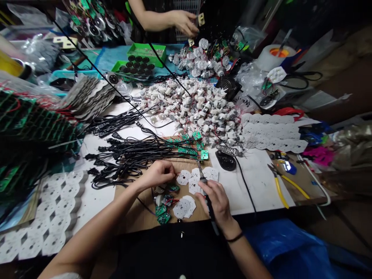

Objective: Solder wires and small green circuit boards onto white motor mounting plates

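My right hand [216,201] is wrapped round the black handle of a soldering iron [204,182], whose tip points up toward a white round board [209,173]. My left hand [158,173] is closed in a pinch over thin red wires beside another white round board [184,177]. Between my hands lie more white round boards [182,207] and small green circuit boards [162,213] with red wires, all on a brown cardboard sheet [139,213].
A large heap of white lamp parts [197,108] fills the table's middle. Black power cords [122,151] lie to the left, yellow-handled pliers [280,186] to the right, and a soldering stand [226,158] behind. Another person's hand [183,21] works at the far edge near green trays [147,50].
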A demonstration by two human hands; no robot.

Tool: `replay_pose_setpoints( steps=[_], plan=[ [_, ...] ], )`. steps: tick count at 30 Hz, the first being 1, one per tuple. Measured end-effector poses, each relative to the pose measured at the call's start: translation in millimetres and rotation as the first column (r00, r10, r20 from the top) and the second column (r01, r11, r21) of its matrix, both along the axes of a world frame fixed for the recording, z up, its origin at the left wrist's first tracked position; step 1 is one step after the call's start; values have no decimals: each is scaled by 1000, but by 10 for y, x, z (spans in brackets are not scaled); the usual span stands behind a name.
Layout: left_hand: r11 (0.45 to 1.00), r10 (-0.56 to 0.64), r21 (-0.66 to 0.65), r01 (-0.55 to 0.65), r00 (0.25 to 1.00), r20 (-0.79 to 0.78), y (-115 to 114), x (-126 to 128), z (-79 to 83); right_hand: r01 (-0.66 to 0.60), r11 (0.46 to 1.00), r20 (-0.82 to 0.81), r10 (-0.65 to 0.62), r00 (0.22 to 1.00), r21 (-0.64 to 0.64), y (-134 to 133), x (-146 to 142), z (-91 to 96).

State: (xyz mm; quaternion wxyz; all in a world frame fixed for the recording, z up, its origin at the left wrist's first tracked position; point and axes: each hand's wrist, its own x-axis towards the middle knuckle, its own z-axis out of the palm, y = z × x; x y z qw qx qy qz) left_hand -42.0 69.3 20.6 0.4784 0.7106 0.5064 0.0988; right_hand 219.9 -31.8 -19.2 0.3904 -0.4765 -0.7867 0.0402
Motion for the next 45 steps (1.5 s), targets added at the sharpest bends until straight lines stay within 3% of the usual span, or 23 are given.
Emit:
replay_pose_setpoints(
  steps=[6,11,14,18,21,25,31,33,36,39,42,45],
  plan=[
    [998,-62,-26,63,997,52,-121,-166,-79,-41,999,134,39,990,11,-5,59,-160],
    [965,-262,-32,262,965,3,-209,-149,48,-25,999,200,20,980,24,60,24,-210],
    [951,-306,43,305,952,10,-241,-111,142,-18,999,177,11,984,41,107,-19,-155],
    [886,-429,184,426,903,-30,-287,-83,170,-103,994,117,98,988,38,118,-45,-80],
    [870,-392,283,404,914,-99,-335,-58,134,-124,992,118,121,986,16,117,-43,-90],
    [899,-319,302,318,946,-48,-372,-29,63,-132,991,148,128,981,20,146,-61,-145],
    [875,-450,202,440,893,6,-373,-31,79,-120,991,53,123,991,-62,199,-115,-118],
    [900,-404,195,391,914,30,-347,-22,77,-111,991,29,114,993,-76,215,-127,-94],
    [934,-196,302,188,981,-7,-257,12,-8,-94,994,1,94,996,-59,249,-179,-71],
    [871,-30,487,72,995,-94,-143,61,-148,-43,998,-65,40,997,-43,298,-311,-67],
    [788,27,609,92,983,-183,-67,103,-245,37,997,-162,-47,986,-64,350,-490,-68],
    [720,64,687,101,975,-211,-42,113,-279,77,995,-152,-86,985,-68,380,-619,-62]
  ],
)
